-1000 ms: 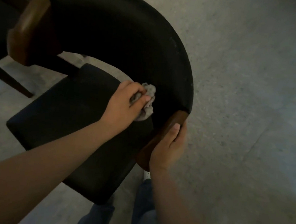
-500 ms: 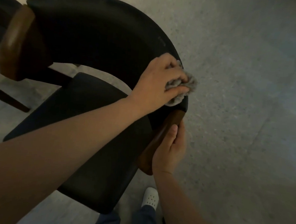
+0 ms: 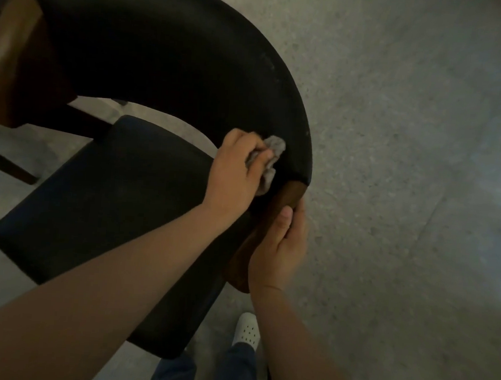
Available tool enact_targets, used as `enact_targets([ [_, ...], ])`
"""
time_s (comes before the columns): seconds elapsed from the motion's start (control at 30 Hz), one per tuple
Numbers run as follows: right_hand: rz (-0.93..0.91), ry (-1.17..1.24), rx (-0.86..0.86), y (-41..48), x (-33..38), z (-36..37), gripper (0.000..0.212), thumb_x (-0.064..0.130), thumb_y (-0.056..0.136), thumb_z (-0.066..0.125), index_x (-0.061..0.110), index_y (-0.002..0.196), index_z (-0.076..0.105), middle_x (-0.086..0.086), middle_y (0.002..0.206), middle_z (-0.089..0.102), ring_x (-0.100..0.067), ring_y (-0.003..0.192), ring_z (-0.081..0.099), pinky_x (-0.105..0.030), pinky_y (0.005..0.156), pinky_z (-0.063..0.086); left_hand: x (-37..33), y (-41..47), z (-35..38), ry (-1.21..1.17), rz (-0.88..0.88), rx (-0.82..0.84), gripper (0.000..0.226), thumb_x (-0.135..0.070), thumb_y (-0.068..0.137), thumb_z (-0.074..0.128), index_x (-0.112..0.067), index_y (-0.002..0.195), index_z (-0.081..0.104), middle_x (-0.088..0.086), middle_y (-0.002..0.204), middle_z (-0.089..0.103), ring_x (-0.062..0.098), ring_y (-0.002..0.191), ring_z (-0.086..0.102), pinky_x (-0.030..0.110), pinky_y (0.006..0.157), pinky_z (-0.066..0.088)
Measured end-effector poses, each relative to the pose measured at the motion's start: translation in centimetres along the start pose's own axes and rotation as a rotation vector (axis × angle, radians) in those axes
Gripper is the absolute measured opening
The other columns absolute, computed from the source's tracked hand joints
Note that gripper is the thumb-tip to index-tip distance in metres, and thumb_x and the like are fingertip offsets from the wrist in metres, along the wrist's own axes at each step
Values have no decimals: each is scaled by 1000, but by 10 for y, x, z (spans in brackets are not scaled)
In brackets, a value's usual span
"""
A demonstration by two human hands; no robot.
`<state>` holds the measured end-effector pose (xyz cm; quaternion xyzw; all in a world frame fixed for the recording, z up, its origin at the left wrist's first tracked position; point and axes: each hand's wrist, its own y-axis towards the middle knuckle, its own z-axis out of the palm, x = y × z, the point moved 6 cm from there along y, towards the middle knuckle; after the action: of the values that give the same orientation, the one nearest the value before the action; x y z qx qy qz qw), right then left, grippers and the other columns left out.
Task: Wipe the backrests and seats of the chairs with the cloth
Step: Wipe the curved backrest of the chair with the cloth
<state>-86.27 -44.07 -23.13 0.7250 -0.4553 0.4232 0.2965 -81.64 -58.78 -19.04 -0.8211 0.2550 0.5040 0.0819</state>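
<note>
**While the right hand (image 3: 281, 245) braces the frame, the cloth (image 3: 272, 158) meets the backrest (image 3: 169, 59)**

Where the curved black backrest sweeps down to its right end, the left hand (image 3: 238, 171) holds a crumpled grey cloth. Its fingers are curled round the cloth, pressing it against the inner face of the padding just above the lower edge. Part of the cloth bulges out past the fingertips and part hangs below the palm.

Just beneath it, the right hand grips the wooden upright (image 3: 290, 189) that carries that end of the backrest. The thumb lies along the front of the wood and the fingers wrap behind it, out of sight.

The left forearm reaches in from the lower left and crosses over the dark seat (image 3: 109, 203), covering the seat's near right part. The far end of the backrest joins a second wooden upright (image 3: 9, 60) at the left edge of the view. Below that, a dark chair leg (image 3: 5, 160) slants down to the floor.

A speckled grey floor (image 3: 407, 171) fills the whole right side. A strip of it also shows through the gap between backrest and seat. At the bottom, dark blue trouser legs (image 3: 236, 370) and a white perforated shoe (image 3: 247, 329) stand close beside the seat's near corner, between the two forearms.
</note>
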Motion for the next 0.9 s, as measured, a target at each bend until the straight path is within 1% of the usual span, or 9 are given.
enact_targets([
  [0.07,11,-5,-8,0,1,0,57,51,97,24,22,142,45,5,123,61,1,109,53,-5,90,38,-1,3,-8,-17,14,-8,8,-22,97,55,-16,101,57,-1,112,48,0,92,52,12,81,45],
  [0.13,15,-3,-6,0,1,0,58,50,97,23,22,144,44,4,126,60,-3,113,54,-15,95,42,-14,8,-11,-71,120,-3,11,-24,94,58,-19,104,57,-5,113,45,-2,95,50,6,83,42],
  [0.23,17,-4,-3,0,3,0,58,50,97,23,22,143,45,3,127,60,-6,114,55,-30,97,46,-28,7,1,-29,260,108,19,-32,90,60,-22,106,60,-12,112,42,1,101,47,12,86,43],
  [0.33,16,-3,-7,0,4,0,60,52,97,23,20,142,46,1,125,61,-8,112,56,-34,94,46,-16,2,9,-53,197,110,11,-27,90,62,-22,100,60,-11,109,44,4,101,49,18,87,45],
  [0.47,28,-19,-13,-1,4,0,63,55,95,22,20,143,45,-1,121,63,-13,108,59,-40,92,49,20,-10,14,-156,-37,41,8,-17,94,59,-24,97,56,-3,111,51,-8,97,50,6,83,41],
  [0.57,22,-33,-18,-2,3,-1,62,54,97,22,22,145,42,2,130,59,-10,116,56,-41,96,49,47,-12,12,-144,-215,33,5,-18,95,57,-20,100,58,5,114,55,-3,95,51,6,84,41],
  [0.63,16,-36,-21,-3,2,-1,60,53,98,23,22,146,41,1,135,57,-12,120,55,-43,98,48,44,-7,3,-106,-139,-34,5,-22,95,58,-20,99,58,5,111,54,-7,93,49,2,81,37],
  [0.73,8,-34,-27,-2,3,-1,60,52,98,23,20,145,43,-3,130,61,-19,115,59,-46,94,49,26,-7,6,-147,-23,-69,7,-26,95,58,-24,101,54,-1,111,48,-10,95,48,2,80,38],
  [0.9,13,-31,-40,0,1,-1,59,53,98,24,23,145,43,2,131,60,-11,117,58,-42,94,50,29,-12,22,-189,-16,-99,8,-14,96,55,-9,102,57,3,106,48,-4,91,48,4,77,38],
])
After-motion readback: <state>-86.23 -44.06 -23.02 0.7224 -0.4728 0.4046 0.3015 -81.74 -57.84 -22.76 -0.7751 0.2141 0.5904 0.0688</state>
